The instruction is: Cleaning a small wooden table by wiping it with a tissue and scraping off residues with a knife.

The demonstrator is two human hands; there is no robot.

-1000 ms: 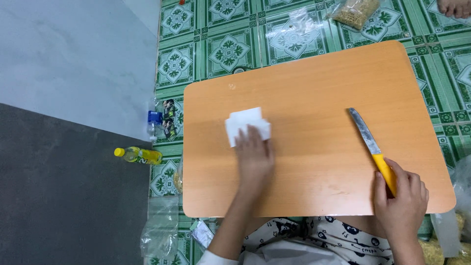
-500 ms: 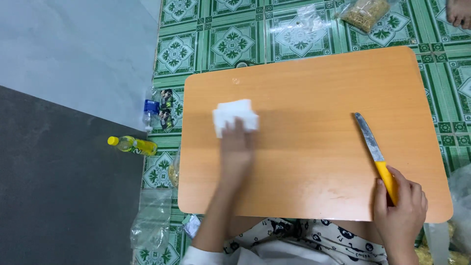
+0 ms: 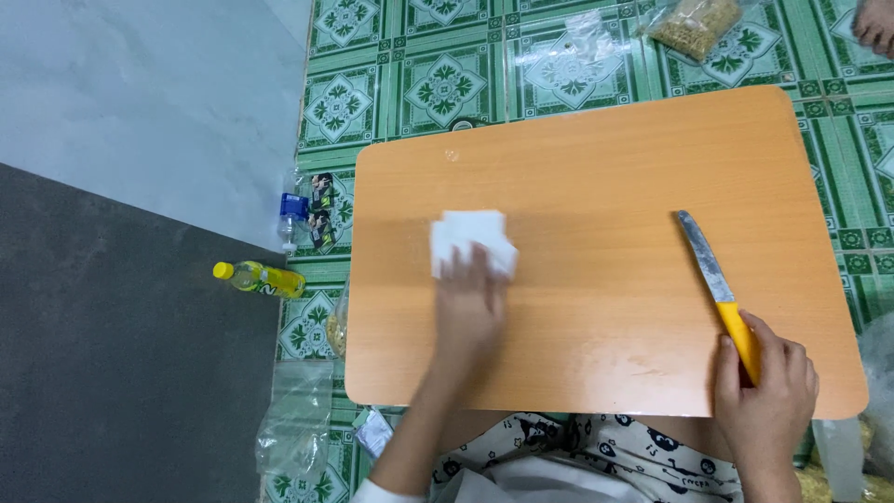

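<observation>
My left hand [image 3: 468,310] presses flat on a folded white tissue [image 3: 468,237] in the left middle of a low orange wooden table [image 3: 596,168]. The fingers cover the tissue's near edge. My right hand [image 3: 764,391] rests at the table's near right corner, closed round the yellow handle of a knife [image 3: 715,279]. The knife lies flat on the tabletop with its steel blade pointing away from me.
The table stands on green patterned floor tiles [image 3: 447,84]. Left of it lie a yellow-capped bottle [image 3: 259,278], a blue-capped clear bottle [image 3: 294,210] and empty plastic bags [image 3: 296,419]. A bag of brownish grain [image 3: 694,23] lies beyond the far edge. Another person's foot [image 3: 875,23] shows top right.
My left hand has slid the tissue across the tabletop, first away from me and leftward, with motion blur on it now. The right hand and knife have stayed put.
</observation>
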